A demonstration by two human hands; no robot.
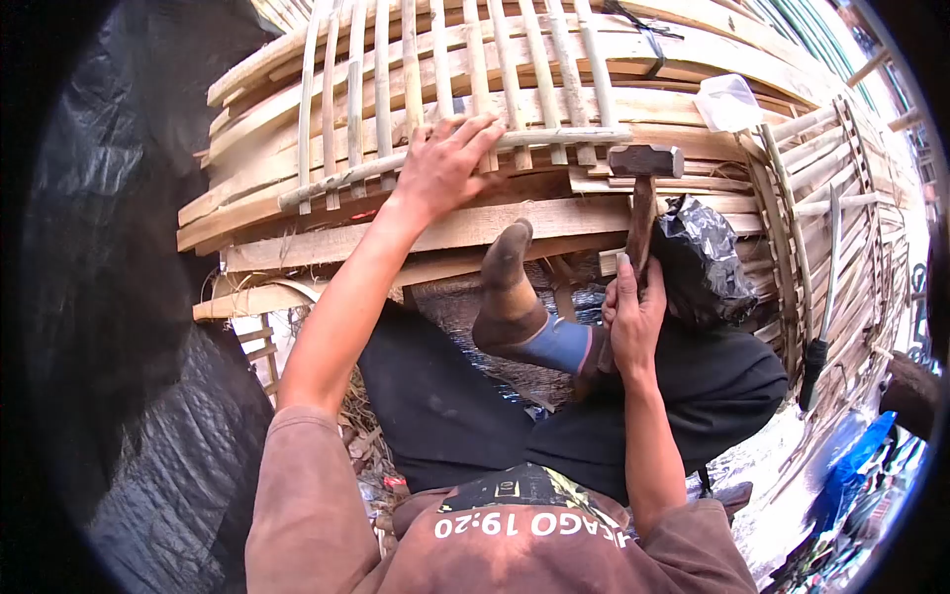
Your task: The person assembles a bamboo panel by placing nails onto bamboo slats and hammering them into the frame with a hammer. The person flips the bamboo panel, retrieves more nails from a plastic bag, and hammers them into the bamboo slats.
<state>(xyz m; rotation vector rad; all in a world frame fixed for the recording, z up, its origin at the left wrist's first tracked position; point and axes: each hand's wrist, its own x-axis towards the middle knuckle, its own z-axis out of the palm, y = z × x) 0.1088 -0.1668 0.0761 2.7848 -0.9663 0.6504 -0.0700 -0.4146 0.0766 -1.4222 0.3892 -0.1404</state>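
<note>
My left hand point(442, 168) lies over the front crossbar of a bamboo slat frame point(579, 137), its fingers on the upper side and the thumb lower down, gripping it near the middle. Several thin parallel slats run away from this bar, their short ends poking out below it. In my right hand point(633, 315) is a hammer point(645, 161), held by its wooden handle with the thumb along it. The metal head points up and sits just right of the crossbar's right end, apart from it.
Stacked wooden planks point(396, 238) lie under the frame. A clear plastic container point(727, 103) stands at the upper right, and a black plastic bag point(705, 259) beside the hammer. A long blade with a black handle point(813, 374) leans at the right. My socked foot point(513, 307) is below the planks.
</note>
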